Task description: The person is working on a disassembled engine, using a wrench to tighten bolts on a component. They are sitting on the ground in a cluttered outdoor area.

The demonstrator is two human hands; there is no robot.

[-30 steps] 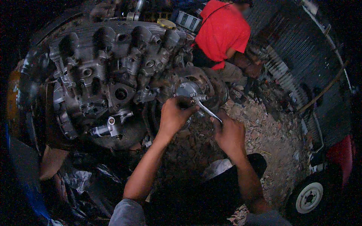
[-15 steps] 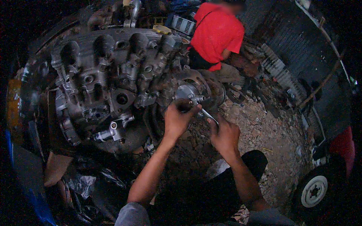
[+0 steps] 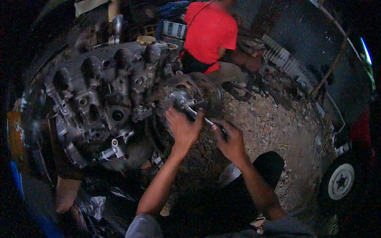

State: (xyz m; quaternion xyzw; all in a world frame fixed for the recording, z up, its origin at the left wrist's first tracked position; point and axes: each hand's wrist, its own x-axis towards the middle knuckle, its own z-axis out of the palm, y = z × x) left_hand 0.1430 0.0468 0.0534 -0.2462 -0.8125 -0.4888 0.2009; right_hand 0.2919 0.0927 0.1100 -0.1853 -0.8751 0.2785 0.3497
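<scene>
The right hand [image 3: 231,143] is gripping a wrench [image 3: 207,120], hiding its near end; the left hand [image 3: 185,130] is lying open alongside, contact unclear. The wrench is reaching the engine's [image 3: 121,79] shadowed silver cover [image 3: 180,96]; beyond, a red-shirted person [image 3: 210,33] is crouching, cut off above.

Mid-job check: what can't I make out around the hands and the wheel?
All in the head view:
Grip end of the wrench: hidden by the right hand.
Wrench head's seating: too small and blurred.
What lies behind the left hand: covered by it.
Wheel: tyre's outer edge lost in darkness.
</scene>
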